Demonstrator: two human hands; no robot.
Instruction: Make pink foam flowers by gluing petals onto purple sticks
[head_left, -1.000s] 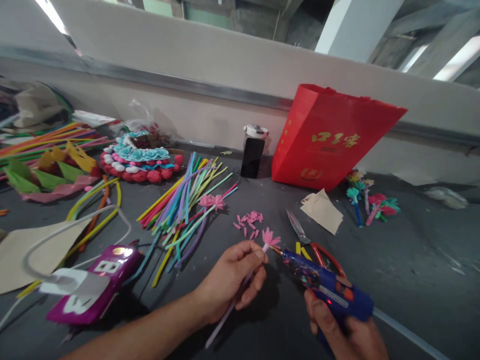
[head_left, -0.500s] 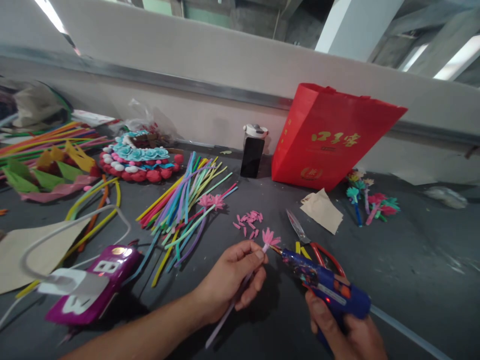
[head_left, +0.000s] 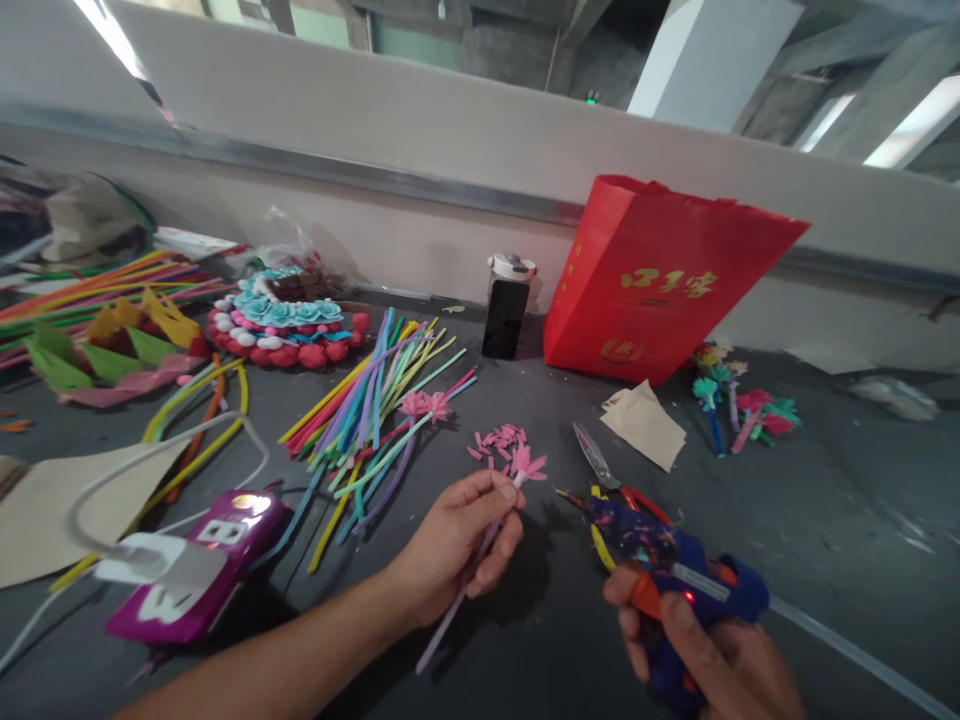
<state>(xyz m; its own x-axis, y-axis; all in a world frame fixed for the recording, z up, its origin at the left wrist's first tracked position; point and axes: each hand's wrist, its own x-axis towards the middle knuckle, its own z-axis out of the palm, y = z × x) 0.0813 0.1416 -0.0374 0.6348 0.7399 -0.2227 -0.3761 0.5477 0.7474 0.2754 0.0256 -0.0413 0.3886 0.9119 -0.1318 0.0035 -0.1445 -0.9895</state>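
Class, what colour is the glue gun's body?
Dark blue: the glue gun in the right hand, seen best in the head view.

Left fingers (head_left: 507, 495) pinched, right fingers (head_left: 621, 588) curled, apparently gripping

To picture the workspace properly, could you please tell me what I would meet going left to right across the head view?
Green-and-yellow crown-shaped piece, round ornament with red balls, left hand, pink flower head, blue glue gun, crumpled clear plastic.
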